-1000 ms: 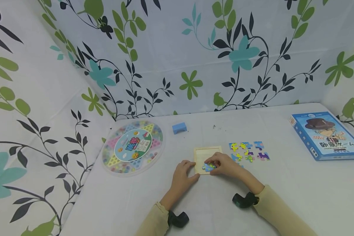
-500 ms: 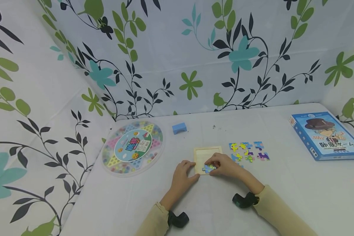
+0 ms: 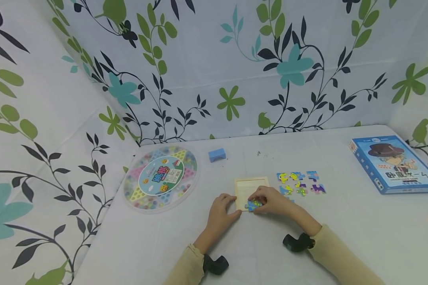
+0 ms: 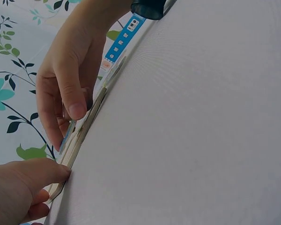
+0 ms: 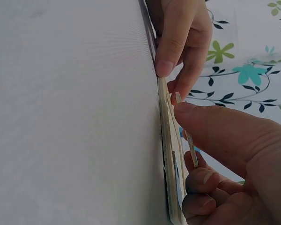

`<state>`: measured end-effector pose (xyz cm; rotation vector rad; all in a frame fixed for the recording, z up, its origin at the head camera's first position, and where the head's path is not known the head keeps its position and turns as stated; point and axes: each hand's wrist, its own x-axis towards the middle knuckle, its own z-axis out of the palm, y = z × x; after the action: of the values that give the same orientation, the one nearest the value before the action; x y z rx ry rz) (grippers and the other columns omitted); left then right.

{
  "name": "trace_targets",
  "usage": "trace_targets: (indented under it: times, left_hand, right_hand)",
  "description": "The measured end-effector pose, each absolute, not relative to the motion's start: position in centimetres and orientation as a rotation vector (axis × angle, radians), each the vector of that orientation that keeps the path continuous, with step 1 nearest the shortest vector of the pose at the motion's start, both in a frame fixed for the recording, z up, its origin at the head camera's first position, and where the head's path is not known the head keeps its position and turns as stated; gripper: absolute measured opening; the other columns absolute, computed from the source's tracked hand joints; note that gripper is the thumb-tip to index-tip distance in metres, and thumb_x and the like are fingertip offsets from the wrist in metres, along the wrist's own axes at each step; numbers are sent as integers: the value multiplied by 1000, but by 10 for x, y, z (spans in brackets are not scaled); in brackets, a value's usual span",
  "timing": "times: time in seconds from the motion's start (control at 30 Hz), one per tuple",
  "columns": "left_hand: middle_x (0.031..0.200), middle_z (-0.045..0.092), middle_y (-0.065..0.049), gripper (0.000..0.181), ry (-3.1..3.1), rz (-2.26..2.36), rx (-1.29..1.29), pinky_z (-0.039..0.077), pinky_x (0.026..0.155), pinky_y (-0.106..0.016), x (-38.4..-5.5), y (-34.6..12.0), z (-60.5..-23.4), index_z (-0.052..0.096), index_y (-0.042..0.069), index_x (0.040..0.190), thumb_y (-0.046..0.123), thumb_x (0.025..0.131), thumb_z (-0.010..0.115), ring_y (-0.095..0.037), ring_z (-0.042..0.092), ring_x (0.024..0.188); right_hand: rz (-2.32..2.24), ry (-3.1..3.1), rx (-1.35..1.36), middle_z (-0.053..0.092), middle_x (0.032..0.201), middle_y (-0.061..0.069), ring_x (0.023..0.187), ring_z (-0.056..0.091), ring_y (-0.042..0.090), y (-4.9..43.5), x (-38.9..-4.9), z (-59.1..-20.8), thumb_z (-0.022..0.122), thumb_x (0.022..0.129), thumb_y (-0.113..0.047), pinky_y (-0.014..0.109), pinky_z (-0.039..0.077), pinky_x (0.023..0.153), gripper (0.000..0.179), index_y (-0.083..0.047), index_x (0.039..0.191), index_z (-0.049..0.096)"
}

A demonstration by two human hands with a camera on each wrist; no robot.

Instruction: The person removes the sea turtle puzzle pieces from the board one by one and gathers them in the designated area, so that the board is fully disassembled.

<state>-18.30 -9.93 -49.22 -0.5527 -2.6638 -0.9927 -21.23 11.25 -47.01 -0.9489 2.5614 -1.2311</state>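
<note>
A small, square wooden puzzle tray (image 3: pixel 243 180) lies on the table between the two hands. My left hand (image 3: pixel 221 213) grips its left side, the thumb at the near corner; the left wrist view shows this thumb (image 4: pixel 54 172) against the tray's edge. Over the tray's near right part, my right hand (image 3: pixel 272 200) pinches a jigsaw piece (image 5: pixel 191 149) between thumb and fingers. That piece stands tilted, seen edge-on in the right wrist view, just above the tray. Blue and yellow-green jigsaw printing (image 3: pixel 251 205) shows by the right fingertips, which hide part of it.
Several loose jigsaw pieces (image 3: pixel 301 191) lie right of the tray, some partly behind the right hand. A round game board (image 3: pixel 160 178) lies at left, a blue block (image 3: pixel 217 154) behind the tray, and a blue game box (image 3: pixel 396 166) at far right.
The right hand, still pinching the jigsaw piece, has shifted very slightly to the right and toward the near side. The left hand stays on the tray.
</note>
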Motion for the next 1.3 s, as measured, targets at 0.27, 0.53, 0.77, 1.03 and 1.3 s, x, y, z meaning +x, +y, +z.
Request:
trace_targets:
  times: [0.27,0.53,0.77,1.03,1.3]
  left_hand:
    - [99,55,-5,36,-2686,-980,-538,41,79,-35,-183,-99,-493,64,5,103,20,72,73,-21,50,90]
    - [98,55,-4,35,-2668,-977,-547,41,77,-34,-182,-99,-493,64,4,102,19,71,73,-21,50,88]
    - [97,55,-5,35,-2664,-991,-544,41,78,-34,-182,-99,-492,64,3,101,18,71,73,-21,50,88]
    - [98,55,-5,35,-2661,-1000,-541,41,77,-35,-181,-98,-490,64,3,102,17,72,73,-22,50,89]
    - [99,55,-5,35,-2658,-1019,-538,41,78,-36,-181,-98,-490,63,3,103,17,73,72,-22,50,90]
  right_hand:
    - [-1296,2557,-862,51,81,-2,59,38,10,131,-209,-470,74,73,-18,22,34,51,31,-11,102,66]
    - [-1260,2658,-825,52,84,-4,57,39,11,162,-204,-462,75,72,-21,22,35,48,32,-12,101,68]
    - [-1183,2757,-748,50,85,-4,59,38,10,195,-196,-456,74,72,-15,22,34,50,30,-10,101,68]
    - [-1108,2843,-725,48,81,-3,59,38,9,223,-187,-454,76,70,-12,22,34,50,31,-7,99,68]
    - [-1070,2798,-640,49,81,-2,59,38,11,235,-183,-457,75,70,-10,23,33,50,32,-4,100,67]
